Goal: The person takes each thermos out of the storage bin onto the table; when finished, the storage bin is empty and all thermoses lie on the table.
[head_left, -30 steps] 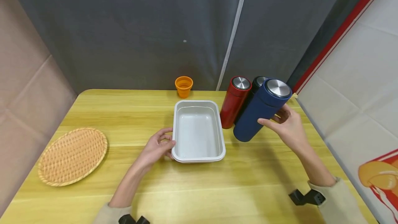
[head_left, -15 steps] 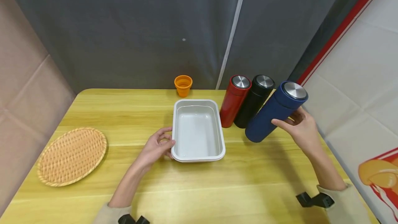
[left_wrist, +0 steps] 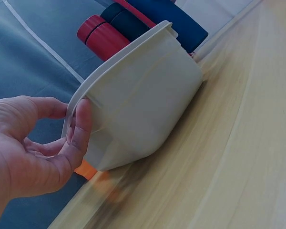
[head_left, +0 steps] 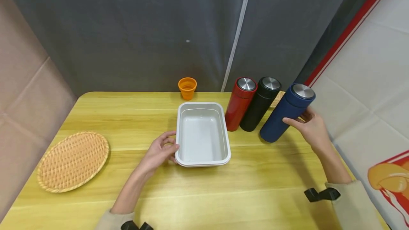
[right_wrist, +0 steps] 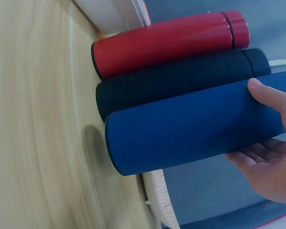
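My right hand (head_left: 310, 129) grips a blue thermos bottle (head_left: 284, 114) with a steel-topped lid, thumb on the near side and fingers behind it. In the right wrist view its base is close over the table, with a shadow beside it. A black thermos bottle (head_left: 261, 105) stands just left of it, and a red thermos bottle (head_left: 241, 105) left of that. My left hand (head_left: 161, 148) pinches the left rim of a pale grey rectangular tub (head_left: 204, 164). In the left wrist view, fingers (left_wrist: 82, 119) curl around the tub's rim.
A flat oval wicker tray (head_left: 73, 162) lies at the left of the wooden table (head_left: 204, 198). An orange cup (head_left: 187, 89) stands at the back edge. Behind the bottles, part of another woven item (head_left: 277, 99) shows. A white wall (head_left: 361, 91) borders the right side.
My right hand has carried the blue thermos bottle rightward, uncovering the black one, then slightly back toward the far edge. The left hand and tub have stayed in place.
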The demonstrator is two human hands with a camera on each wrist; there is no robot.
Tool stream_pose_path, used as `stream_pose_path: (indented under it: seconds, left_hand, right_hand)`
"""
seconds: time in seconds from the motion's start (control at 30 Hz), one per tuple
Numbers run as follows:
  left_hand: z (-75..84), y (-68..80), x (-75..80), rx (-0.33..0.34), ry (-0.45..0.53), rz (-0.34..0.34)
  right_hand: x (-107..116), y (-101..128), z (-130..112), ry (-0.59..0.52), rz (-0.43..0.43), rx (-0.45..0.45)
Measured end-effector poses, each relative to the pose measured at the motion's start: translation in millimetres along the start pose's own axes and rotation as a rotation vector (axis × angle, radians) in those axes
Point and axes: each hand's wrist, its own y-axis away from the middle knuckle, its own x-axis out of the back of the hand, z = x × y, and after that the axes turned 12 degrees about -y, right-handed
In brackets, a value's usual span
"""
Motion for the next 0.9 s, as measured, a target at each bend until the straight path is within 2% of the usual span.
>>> stream_pose_path:
  seconds: [0.2, 0.47, 0.9]
  left_hand:
    - [0.1, 1.1, 0.9, 0.001, -0.004, -0.008]
    - [-1.2, 1.7, 1.6, 0.005, 0.002, 0.003]
    - [-0.5, 1.5, 0.8, 0.006, 0.007, 0.002]
  right_hand:
    - [-2.5, -15.2, 10.4, -0.021, 0.031, -0.021]
    - [-10.4, -33.9, 21.7, -0.086, 0.023, 0.023]
    - [-9.9, -45.8, 34.3, -0.062, 0.025, -0.004]
